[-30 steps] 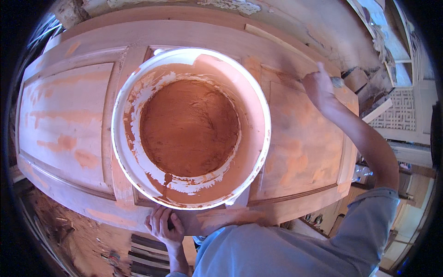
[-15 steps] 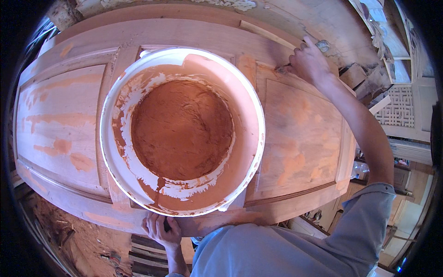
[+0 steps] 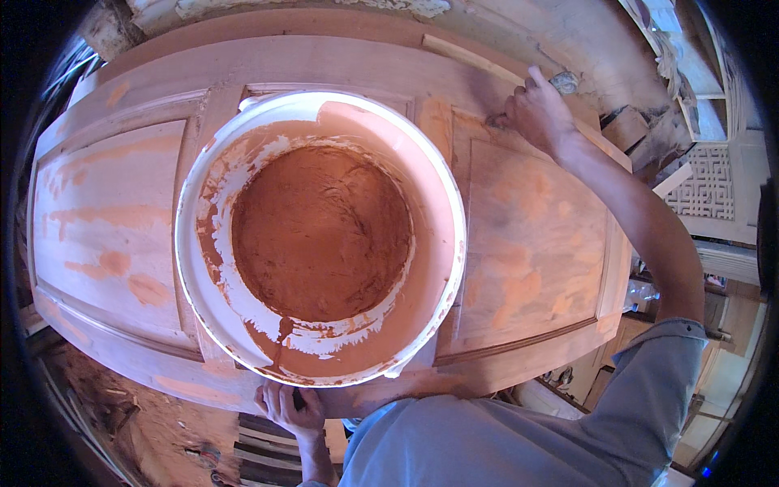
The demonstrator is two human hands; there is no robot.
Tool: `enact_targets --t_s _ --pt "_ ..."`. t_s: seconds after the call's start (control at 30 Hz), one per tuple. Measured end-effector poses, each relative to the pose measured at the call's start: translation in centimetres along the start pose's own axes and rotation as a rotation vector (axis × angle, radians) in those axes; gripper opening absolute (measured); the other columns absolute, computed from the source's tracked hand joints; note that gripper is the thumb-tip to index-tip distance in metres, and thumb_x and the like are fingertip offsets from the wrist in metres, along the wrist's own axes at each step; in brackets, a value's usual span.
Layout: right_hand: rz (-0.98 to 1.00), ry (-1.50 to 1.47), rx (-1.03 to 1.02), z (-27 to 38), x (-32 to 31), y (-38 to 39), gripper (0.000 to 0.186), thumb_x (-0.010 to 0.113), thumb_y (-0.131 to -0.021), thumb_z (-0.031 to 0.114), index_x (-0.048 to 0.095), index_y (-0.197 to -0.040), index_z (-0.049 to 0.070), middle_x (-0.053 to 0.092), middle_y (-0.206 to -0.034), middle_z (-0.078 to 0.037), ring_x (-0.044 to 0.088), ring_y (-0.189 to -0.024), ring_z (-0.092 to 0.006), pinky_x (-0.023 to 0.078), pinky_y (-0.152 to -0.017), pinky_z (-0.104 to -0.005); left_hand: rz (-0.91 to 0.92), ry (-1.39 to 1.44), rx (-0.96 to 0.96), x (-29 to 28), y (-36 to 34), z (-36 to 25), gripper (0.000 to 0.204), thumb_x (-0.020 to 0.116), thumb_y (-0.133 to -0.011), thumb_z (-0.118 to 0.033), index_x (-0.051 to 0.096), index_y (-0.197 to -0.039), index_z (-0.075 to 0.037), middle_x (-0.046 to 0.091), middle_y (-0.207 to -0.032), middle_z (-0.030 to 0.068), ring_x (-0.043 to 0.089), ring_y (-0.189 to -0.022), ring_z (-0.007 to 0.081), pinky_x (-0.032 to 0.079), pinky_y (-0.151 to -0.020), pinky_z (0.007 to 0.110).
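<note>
The right hand (image 3: pixel 542 111) has shifted toward the far side of the door (image 3: pixel 531 260), grip closed on a tool (image 3: pixel 564 82), while the left hand (image 3: pixel 294 411), hold unclear, sits near the bucket (image 3: pixel 438 195) a knock could tip.

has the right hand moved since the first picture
Yes: against the door, the right hand has moved left and closer to the door's far edge.

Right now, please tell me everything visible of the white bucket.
The white bucket is round, open-topped and plastic-looking, with lugs outside its rim. A reddish-brown paste covers its bottom and smears its inner wall unevenly. It appears to stand upright on the wooden door. The left hand is by its near rim; whether they touch cannot be told.
</note>
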State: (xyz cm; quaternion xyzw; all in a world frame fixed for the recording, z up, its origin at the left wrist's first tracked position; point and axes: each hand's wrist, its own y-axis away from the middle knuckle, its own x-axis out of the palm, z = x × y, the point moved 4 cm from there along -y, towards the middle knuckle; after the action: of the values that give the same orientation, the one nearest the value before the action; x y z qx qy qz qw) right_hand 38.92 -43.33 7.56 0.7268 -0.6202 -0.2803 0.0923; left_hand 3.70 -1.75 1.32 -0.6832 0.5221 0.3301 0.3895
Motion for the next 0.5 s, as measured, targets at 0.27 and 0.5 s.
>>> enact_targets --t_s 0.27,0.5 --pt "0.111 -0.211 -0.001 -1.4 3.6 1.4 0.034 0.057 -0.094 0.041 0.076 -0.086 0.014 0.066 -0.077 -0.002 0.063 -0.085 -0.0186 0.032 -0.101 -0.0360 0.001 0.022 0.034 -0.1 -0.9 -0.8 0.018 0.061 -0.092 -0.019 0.065 -0.091 -0.002 0.067 -0.094 0.0126 0.061 -0.091 0.0331 0.042 -0.090 0.047" --pt "-0.163 -0.280 -0.012 -1.7 2.0 1.7 0.045 0.056 -0.092 0.053 0.075 -0.083 0.013 0.067 -0.077 -0.003 0.061 -0.092 -0.0180 0.034 -0.101 -0.0355 -0.015 0.007 0.025 -0.2 -0.5 -0.5 0.018 0.062 -0.092 -0.020 0.065 -0.090 -0.002 0.066 -0.095 0.0127 0.061 -0.093 0.0324 0.042 -0.090 0.046"
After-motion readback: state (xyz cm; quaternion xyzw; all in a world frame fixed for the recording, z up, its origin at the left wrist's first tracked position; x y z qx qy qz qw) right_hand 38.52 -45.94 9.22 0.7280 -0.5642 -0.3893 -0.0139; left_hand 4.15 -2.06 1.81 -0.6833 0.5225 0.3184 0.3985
